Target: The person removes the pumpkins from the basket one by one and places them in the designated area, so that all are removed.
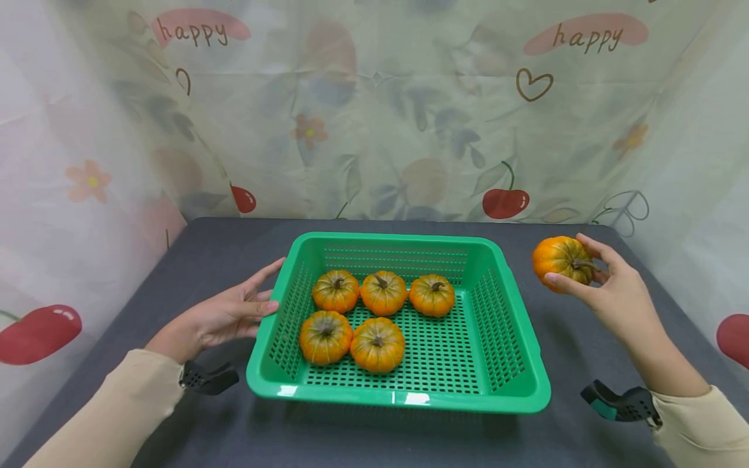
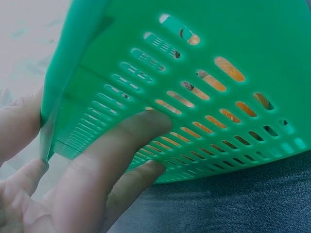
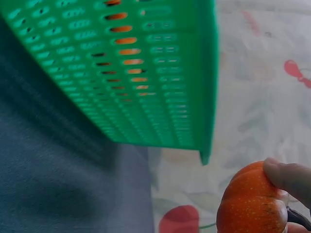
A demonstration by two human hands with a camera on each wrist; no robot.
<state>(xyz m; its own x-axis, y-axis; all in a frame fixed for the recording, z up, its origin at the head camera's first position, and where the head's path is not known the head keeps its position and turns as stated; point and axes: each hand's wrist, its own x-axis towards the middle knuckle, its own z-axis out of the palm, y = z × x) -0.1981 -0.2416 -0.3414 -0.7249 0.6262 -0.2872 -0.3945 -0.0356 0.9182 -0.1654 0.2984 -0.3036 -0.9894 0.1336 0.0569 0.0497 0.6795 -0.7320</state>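
A green plastic basket (image 1: 398, 402) stands on the dark table. Inside, toward its left, lie several small orange pumpkins (image 1: 378, 344), three in the back row and two in front. My left hand (image 1: 225, 317) holds the basket's left side, thumb at the rim and fingers (image 2: 141, 127) against the slotted outer wall. To the right of the basket, my right hand (image 1: 617, 286) grips another small pumpkin (image 1: 558, 257) above the table, its stem pointing toward the palm. In the right wrist view this pumpkin (image 3: 252, 204) shows partly, under the thumb.
A dark grey cloth (image 1: 409, 445) covers the table. Pale printed curtains (image 1: 374, 130) hang behind and along both sides. Black straps with small devices (image 1: 207, 378) are worn on both wrists. The basket's right wall (image 1: 497, 325) stands between the held pumpkin and the others.
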